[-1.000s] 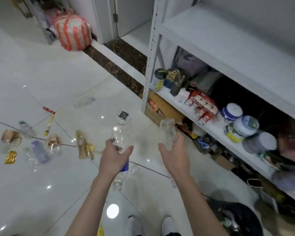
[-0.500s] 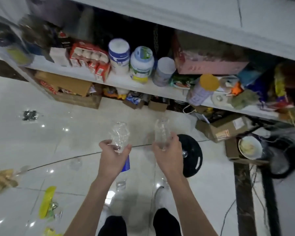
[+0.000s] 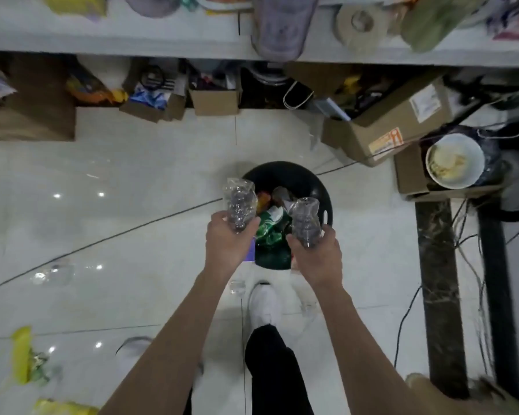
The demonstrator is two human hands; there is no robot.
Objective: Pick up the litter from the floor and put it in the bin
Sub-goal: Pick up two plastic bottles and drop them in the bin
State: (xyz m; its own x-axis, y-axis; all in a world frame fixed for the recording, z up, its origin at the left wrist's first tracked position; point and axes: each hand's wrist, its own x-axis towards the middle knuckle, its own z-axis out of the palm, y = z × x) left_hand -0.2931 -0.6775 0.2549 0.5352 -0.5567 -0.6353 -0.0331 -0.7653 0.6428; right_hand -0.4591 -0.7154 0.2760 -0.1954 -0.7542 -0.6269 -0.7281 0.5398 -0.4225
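My left hand [image 3: 229, 242] grips a clear crumpled plastic bottle [image 3: 239, 200] held upright, with a blue label showing under the palm. My right hand [image 3: 316, 254] grips a second clear plastic bottle [image 3: 305, 218]. Both bottles hang directly above the black round bin [image 3: 285, 175] on the floor, which holds a green wrapper and other rubbish. Yellow wrappers [image 3: 23, 353] lie on the white tiles at the lower left, and a clear bottle [image 3: 53, 272] lies on the floor to the left.
A white shelf [image 3: 132, 40] packed with goods runs along the top. Cardboard boxes [image 3: 381, 127] and a bowl of food [image 3: 454, 160] sit to the right of the bin, with cables [image 3: 468, 265] trailing down. My white shoe [image 3: 264, 305] stands just before the bin.
The view has swung right and down from the littered floor to the bin. Both hands, still gripping their bottles, now hover over the bin instead of beside it.
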